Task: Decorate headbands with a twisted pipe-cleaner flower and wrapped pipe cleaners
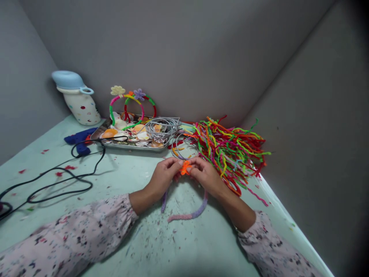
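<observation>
Both hands meet over the middle of the table, pinching a small orange pipe-cleaner flower [185, 168] between them. My left hand [163, 173] grips its left side with thumb and forefinger. From the other side, my right hand [206, 175] closes on its right edge. Below the hands hangs a curved band wrapped in pink and purple pipe cleaner [198, 211], its ends apart. The flower sits at the top of this band; my fingers hide where they join. Just behind the hands lies a loop of thin grey wire [175, 148].
A heap of colourful pipe cleaners [233, 150] lies to the right. Behind, a metal tray [135, 147] holds shells, a coil of grey wire [163, 129] and flower-topped hoops [127, 96]. At left are a blue glue gun [82, 138], its black cord [62, 168] and a bottle [80, 104].
</observation>
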Available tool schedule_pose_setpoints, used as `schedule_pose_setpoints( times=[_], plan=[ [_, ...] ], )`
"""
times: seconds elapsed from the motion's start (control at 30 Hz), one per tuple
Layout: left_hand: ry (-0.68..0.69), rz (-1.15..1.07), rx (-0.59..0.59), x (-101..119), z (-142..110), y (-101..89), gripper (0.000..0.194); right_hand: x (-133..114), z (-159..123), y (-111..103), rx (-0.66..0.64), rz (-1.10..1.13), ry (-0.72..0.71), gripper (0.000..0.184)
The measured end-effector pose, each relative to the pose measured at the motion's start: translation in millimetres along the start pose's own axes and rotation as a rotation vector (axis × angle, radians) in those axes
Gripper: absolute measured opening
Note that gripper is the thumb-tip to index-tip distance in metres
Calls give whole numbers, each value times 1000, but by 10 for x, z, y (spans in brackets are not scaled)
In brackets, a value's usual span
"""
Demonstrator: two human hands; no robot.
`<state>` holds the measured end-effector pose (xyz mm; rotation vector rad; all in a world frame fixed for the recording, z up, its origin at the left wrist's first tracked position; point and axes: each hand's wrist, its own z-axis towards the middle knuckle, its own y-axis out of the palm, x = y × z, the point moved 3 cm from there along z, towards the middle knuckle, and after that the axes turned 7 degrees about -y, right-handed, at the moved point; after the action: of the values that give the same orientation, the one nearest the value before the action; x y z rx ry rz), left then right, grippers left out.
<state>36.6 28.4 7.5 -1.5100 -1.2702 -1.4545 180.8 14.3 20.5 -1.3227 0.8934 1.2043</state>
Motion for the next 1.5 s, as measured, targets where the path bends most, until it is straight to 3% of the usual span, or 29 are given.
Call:
schedule_pose_setpoints(
  times=[0.27,0.6,0.77,0.9,1.03,1.5],
  plan=[
    [40,62,63,-21,16,-22,22,33,22,-25,42,-100,-22,12],
    [329,484,171,115,-43,-50,18,18,22,-24,39,-113,-3,10],
    [189,324,78,58,-22,-41,20,9,10,-35,5,-84,-21,11],
    [124,180,32,34,-6,-37,25,-16,-9,-38,-48,83,-1,15],
    [100,181,-7,16,2,-35,26,1,-6,-48,5,208,39,14],
    [66,199,-87,-40,44,-16,16,36,-1,-4,1,-21,10,5]
  ],
)
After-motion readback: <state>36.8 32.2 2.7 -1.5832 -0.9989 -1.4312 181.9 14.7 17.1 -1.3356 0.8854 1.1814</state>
